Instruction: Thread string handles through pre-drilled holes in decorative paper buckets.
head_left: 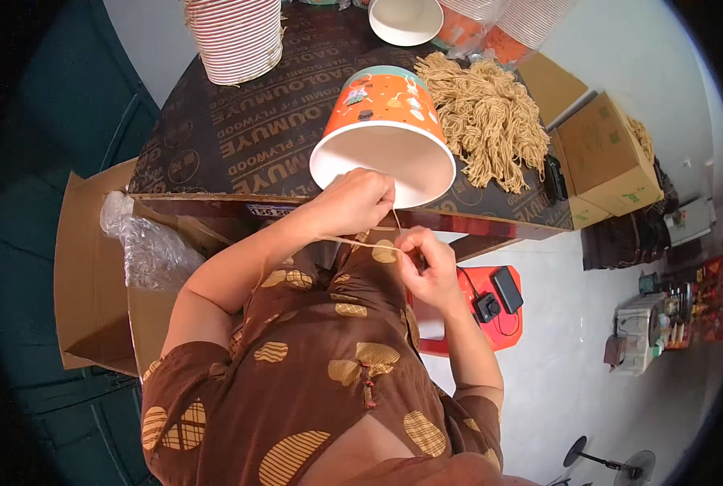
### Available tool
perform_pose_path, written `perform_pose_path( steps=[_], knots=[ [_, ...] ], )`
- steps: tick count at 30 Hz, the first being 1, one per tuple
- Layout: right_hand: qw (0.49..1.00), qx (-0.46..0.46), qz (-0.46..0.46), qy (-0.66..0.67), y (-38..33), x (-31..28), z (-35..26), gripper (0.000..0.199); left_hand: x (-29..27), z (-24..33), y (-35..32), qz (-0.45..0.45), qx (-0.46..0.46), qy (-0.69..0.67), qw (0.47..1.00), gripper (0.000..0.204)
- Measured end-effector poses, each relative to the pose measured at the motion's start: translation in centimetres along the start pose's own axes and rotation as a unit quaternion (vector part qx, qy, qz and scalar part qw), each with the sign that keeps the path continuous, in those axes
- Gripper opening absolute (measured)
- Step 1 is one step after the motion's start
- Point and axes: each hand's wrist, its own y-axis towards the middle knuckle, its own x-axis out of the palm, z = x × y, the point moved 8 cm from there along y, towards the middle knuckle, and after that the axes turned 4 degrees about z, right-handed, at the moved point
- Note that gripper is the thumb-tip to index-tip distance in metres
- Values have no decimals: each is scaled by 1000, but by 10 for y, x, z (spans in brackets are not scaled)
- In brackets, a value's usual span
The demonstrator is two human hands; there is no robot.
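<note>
An orange paper bucket (384, 109) with a white inside lies on its side at the table's front edge, its mouth facing me. My left hand (360, 198) is closed in front of the bucket's lower rim, pinching a thin tan string (370, 245). Lower and to the right, my right hand (430, 266) is pinched on the same string. One stretch runs between the hands, and another passes leftward under my left wrist. Just right of the bucket lies a heap of tan strings (491, 121).
A tall stack of nested white paper buckets (236, 40) stands far left on the dark plywood table (272, 121). Another white bucket (406, 20) is at the back. Cardboard boxes (609, 154) sit at right, an open carton (94, 275) at left. A red stool (503, 328) carries small black devices (506, 289).
</note>
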Motion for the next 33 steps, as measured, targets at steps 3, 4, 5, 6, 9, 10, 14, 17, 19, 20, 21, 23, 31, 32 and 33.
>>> perform_pose_path(
  steps=[3, 4, 5, 6, 9, 10, 14, 17, 19, 20, 21, 23, 31, 32, 33],
  knots=[
    [994, 93, -62, -17, -20, 2, 16, 13, -1, -2, 2, 2, -3, -8, 1000, 7],
    [990, 114, -80, -24, -28, 4, 26, 11, -2, -3, 2, 5, -7, -20, 1000, 8],
    [985, 129, -107, -30, -33, 6, 30, 11, -3, -3, 3, 5, -7, -21, 1000, 8],
    [985, 129, -108, -30, -34, 5, 31, 11, -3, -3, 3, 1, -11, -29, 1000, 8],
    [997, 31, -46, -61, -22, -7, 5, 15, -5, -3, 2, -12, -33, -41, 999, 9],
    [996, 29, 20, -78, -15, -13, 0, 15, -6, -5, 2, -20, -50, -45, 998, 9],
    [980, 113, 166, 6, -9, -11, 12, 15, -6, -2, 2, -55, -81, -53, 994, 12],
    [935, 250, 177, 181, -9, 10, 27, 14, -6, -1, 1, -62, -69, -38, 995, 12],
    [933, 234, 182, 205, -8, 15, 26, 17, -6, 1, 2, -65, -49, -28, 996, 12],
    [931, 251, 171, 203, -10, 17, 29, 19, -6, 1, 1, -66, -50, -28, 996, 12],
    [931, 252, 171, 203, -10, 17, 27, 19, -7, 1, 0, -61, -50, -33, 996, 12],
    [928, 270, 168, 195, -10, 17, 25, 19, -7, 2, -1, -56, -50, -39, 996, 12],
    [909, 298, 186, 222, -25, 26, 36, 20, 5, 14, -3, -57, -49, -88, 993, 12],
    [898, 292, 204, 258, -27, 27, 38, 20, 6, 17, -2, -59, -48, -95, 993, 13],
    [898, 292, 204, 257, -28, 28, 38, 20, 7, 18, 0, -58, -48, -96, 992, 13]
  ],
)
